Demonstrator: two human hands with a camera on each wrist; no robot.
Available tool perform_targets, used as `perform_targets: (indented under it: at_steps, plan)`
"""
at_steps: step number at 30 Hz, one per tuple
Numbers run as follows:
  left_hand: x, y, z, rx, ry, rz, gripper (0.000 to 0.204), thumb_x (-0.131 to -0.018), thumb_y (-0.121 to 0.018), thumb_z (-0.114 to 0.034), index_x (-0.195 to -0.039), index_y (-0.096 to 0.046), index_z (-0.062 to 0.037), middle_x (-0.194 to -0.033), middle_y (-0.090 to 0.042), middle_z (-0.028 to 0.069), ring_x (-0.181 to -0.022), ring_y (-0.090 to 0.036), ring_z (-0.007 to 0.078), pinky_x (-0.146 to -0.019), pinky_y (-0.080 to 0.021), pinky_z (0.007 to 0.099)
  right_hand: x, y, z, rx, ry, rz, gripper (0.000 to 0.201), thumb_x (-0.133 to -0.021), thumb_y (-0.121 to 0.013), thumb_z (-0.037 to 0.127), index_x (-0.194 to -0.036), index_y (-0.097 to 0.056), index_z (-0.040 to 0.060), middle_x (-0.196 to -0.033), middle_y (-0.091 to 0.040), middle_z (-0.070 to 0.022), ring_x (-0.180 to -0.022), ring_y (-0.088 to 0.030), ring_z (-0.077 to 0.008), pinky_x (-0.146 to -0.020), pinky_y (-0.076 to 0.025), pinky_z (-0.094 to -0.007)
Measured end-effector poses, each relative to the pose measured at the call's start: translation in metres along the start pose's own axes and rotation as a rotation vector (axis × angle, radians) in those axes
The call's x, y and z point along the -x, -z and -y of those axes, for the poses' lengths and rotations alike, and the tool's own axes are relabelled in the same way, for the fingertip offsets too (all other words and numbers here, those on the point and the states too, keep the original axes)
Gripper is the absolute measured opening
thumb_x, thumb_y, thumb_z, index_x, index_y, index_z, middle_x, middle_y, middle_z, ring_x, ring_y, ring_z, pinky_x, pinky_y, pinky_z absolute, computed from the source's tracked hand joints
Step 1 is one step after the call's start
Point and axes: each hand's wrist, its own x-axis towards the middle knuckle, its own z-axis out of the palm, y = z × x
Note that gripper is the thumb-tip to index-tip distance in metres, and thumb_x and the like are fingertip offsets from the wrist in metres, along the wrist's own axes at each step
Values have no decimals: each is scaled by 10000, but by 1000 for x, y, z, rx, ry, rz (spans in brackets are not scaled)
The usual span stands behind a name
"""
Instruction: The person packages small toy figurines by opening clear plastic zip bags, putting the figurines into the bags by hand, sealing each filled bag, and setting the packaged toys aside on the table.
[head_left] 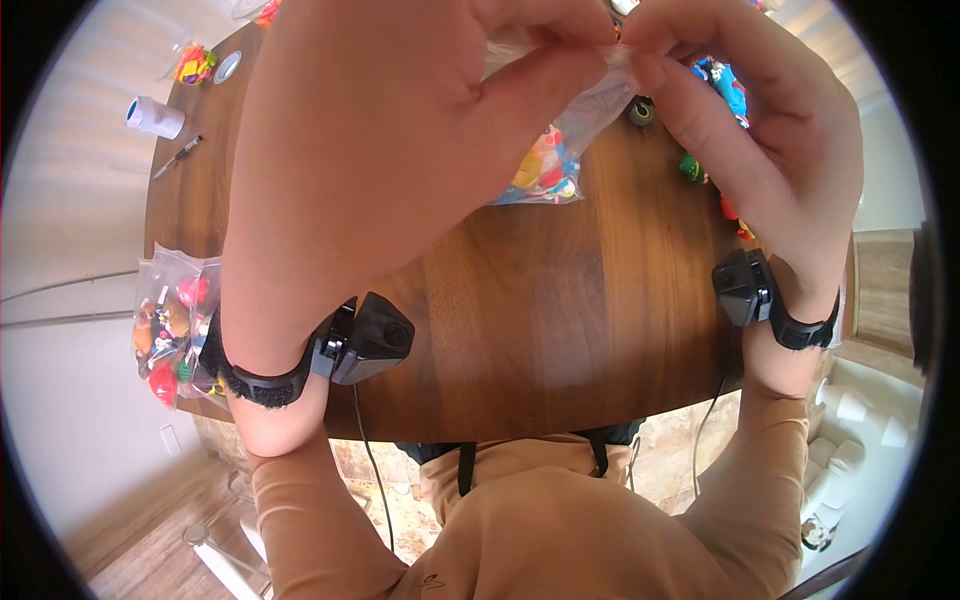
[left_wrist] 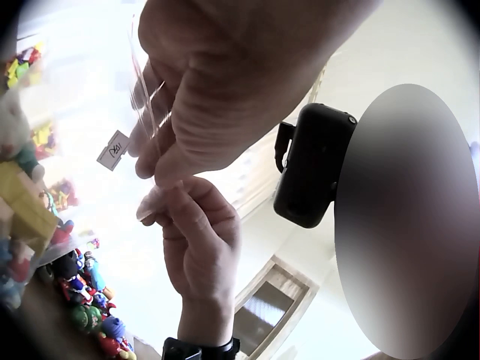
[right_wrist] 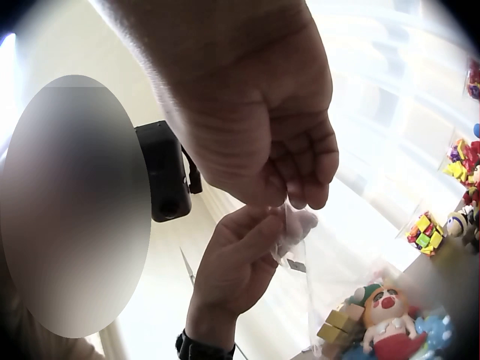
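A clear plastic bag point(head_left: 590, 115) with colourful small toys in its bottom hangs from both hands, raised over the table. My left hand point(head_left: 400, 130) pinches its top edge between thumb and fingers. Right beside it, my right hand point(head_left: 770, 120) pinches the same edge, the fingertips of both hands nearly meeting. In the left wrist view the left hand point(left_wrist: 225, 90) is above the right hand point(left_wrist: 199, 247). The right wrist view shows figures and yellow blocks inside the bag point(right_wrist: 322, 277).
On the wooden table point(head_left: 520, 330), another toy-filled bag point(head_left: 175, 330) lies at the left edge. A white cup point(head_left: 155, 117), a pen point(head_left: 180, 156) and a tape roll point(head_left: 228, 67) are at the back left. Small toys point(head_left: 722, 90) stand along the right side.
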Motion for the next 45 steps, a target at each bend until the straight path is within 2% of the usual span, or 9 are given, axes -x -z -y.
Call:
perform_targets:
  at_steps: [13,16,22,31,34,37,40,42,45]
  plan:
    - [4,4,-3,-21,66,-27,109,-771,-724,10,-872,-684,23,-832,-688,109,-746,-650,198,-691,-507,278,-4,0,6,67,17,49,61,-827,-638,38,-881,-622,13,-738,-635,-81,-640,-632,-170,-588,-484,-249]
    - [2,0,-4,-27,81,-32,115,-766,-723,18,-872,-679,24,-842,-686,108,-759,-647,196,-701,-507,279,-5,-2,9,258,37,52,57,-829,-637,35,-876,-609,19,-732,-614,-74,-631,-612,-165,-579,-475,-254]
    - [0,-3,-5,-38,109,-41,128,-757,-721,33,-874,-669,26,-862,-683,105,-783,-641,193,-722,-506,281,-4,-8,4,317,191,18,100,-839,-638,21,-914,-573,19,-740,-572,-82,-602,-572,-180,-558,-459,-271]
    - [-1,-3,-5,-55,150,-56,150,-743,-717,56,-876,-654,28,-891,-678,100,-821,-632,189,-753,-505,285,0,-6,-7,120,45,-49,99,-826,-664,5,-912,-615,-4,-741,-618,-94,-624,-612,-171,-575,-470,-247]
    - [-3,-6,-5,-59,162,-61,158,-738,-716,64,-877,-649,29,-901,-677,99,-833,-629,188,-764,-505,286,-3,6,-10,94,29,71,76,-812,-676,0,-879,-640,-7,-739,-641,-93,-642,-628,-156,-585,-474,-240]
    - [-1,-3,-6,-63,166,-66,166,-734,-715,71,-878,-644,30,-911,-675,98,-845,-626,186,-774,-504,287,-9,0,11,5,12,-33,68,-803,-684,18,-857,-647,-3,-738,-641,-100,-616,-618,-176,-574,-470,-244]
    - [0,-2,-8,-67,156,-66,174,-729,-714,79,-879,-639,30,-921,-673,96,-858,-623,185,-784,-504,288,-15,4,24,415,9,212,79,-796,-702,57,-840,-657,10,-700,-636,-98,-579,-613,-192,-548,-471,-257]
    - [1,4,-4,-74,148,-66,180,-726,-713,84,-879,-636,31,-927,-672,95,-866,-621,184,-791,-504,289,-4,6,4,93,-37,106,107,-843,-665,-24,-948,-655,-38,-896,-658,-89,-750,-596,-150,-650,-465,-258]
    - [2,21,-1,-104,141,-64,186,-723,-712,89,-880,-632,31,-934,-671,94,-874,-619,183,-798,-503,290,-2,10,6,58,-250,142,110,-882,-655,18,-980,-673,-26,-875,-673,-31,-738,-581,-89,-643,-459,-235]
